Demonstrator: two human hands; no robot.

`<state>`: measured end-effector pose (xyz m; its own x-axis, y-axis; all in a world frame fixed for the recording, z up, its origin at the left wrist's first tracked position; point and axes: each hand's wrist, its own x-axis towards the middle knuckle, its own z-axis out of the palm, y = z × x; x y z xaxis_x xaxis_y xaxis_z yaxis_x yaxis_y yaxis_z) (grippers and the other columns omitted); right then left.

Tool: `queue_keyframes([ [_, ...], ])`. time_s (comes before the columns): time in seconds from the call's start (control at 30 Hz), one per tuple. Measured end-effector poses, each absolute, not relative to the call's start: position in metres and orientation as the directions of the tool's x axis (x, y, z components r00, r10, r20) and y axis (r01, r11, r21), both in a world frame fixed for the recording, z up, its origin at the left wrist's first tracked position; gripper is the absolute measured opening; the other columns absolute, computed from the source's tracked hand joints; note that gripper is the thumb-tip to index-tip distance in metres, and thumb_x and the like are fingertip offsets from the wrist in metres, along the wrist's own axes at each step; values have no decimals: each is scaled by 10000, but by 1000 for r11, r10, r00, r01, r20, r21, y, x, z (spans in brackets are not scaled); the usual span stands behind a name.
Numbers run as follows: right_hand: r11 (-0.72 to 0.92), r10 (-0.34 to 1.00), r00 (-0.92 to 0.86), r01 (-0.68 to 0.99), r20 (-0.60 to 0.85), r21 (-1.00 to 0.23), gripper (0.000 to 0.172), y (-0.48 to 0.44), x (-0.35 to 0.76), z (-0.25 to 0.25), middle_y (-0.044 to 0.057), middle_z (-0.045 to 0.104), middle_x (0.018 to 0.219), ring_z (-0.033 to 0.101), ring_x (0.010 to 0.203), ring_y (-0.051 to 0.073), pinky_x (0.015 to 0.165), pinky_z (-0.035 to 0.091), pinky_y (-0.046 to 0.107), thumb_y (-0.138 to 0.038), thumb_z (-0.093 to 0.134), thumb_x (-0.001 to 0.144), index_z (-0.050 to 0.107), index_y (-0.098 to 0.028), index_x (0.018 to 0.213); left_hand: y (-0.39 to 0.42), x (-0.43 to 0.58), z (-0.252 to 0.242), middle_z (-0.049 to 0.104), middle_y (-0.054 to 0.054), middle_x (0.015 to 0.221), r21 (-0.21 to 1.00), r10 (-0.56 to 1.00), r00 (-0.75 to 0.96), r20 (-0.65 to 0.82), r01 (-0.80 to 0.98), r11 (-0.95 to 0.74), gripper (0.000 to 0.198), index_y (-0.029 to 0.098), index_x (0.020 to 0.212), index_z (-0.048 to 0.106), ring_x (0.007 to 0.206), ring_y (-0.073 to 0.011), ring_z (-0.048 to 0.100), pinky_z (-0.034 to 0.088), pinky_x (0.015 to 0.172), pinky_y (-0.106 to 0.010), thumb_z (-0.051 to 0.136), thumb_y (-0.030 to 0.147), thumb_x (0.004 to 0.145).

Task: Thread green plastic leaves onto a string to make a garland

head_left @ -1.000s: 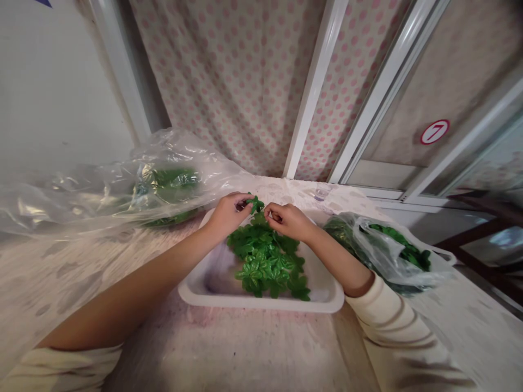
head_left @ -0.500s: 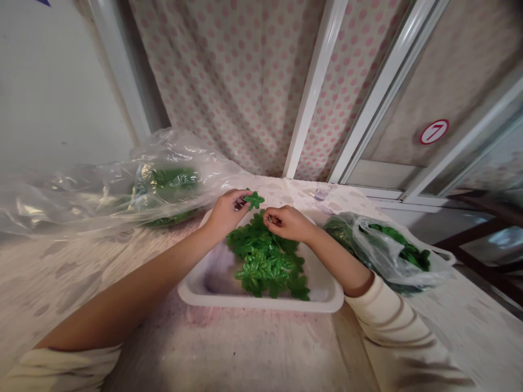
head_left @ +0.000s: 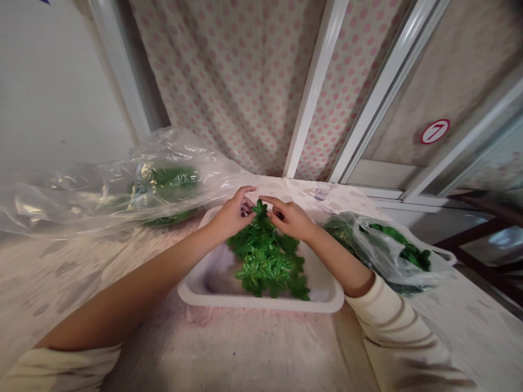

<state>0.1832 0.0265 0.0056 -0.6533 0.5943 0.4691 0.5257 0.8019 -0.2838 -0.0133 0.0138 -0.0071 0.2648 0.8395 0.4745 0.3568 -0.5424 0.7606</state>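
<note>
Green leaf sprigs (head_left: 263, 261), glossy enough to look artificial, lay heaped in a shallow white tray (head_left: 261, 301) at the centre of my view, and the topmost sprig (head_left: 260, 208) stood up at the far end of the heap, near the tray's far rim. My left grip (head_left: 232, 216) and right grip (head_left: 291, 219) hung over that end from either side, with the sprig between them. Both were spread, fingers curved and apart, the left arched over and the right reaching in with its fingertips (head_left: 266, 199). Neither looked pinched on anything, though from this angle I could not tell whether a fingertip touched a leaf. The right forearm ran back into a cream ribbed sleeve (head_left: 392, 332). Left of the tray, a clear plastic bag (head_left: 171, 182) sprawled over the desk (head_left: 253, 348) with more green leaves inside. On the right sat a translucent white carrier bag (head_left: 379, 253), also holding leaves. A small clear cup (head_left: 322, 191) stood at the far side of the desk, below a polka-dot curtain (head_left: 229, 87) and a door panel bearing a round red-ringed 7 sign (head_left: 435, 132).
</note>
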Motion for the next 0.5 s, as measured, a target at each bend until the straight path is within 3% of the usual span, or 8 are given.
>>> queue_keyframes([
  [0.5, 801, 595, -654, 529, 467, -281, 390, 28, 183, 5, -60, 428, 529, 407, 474, 88, 529, 282, 193, -221, 441, 853, 473, -174, 1239, 13, -13, -7, 554, 6, 807, 753, 838, 276, 470, 369, -544, 545, 209, 1195, 365, 676, -97, 528, 445, 663, -241, 579, 120, 701],
])
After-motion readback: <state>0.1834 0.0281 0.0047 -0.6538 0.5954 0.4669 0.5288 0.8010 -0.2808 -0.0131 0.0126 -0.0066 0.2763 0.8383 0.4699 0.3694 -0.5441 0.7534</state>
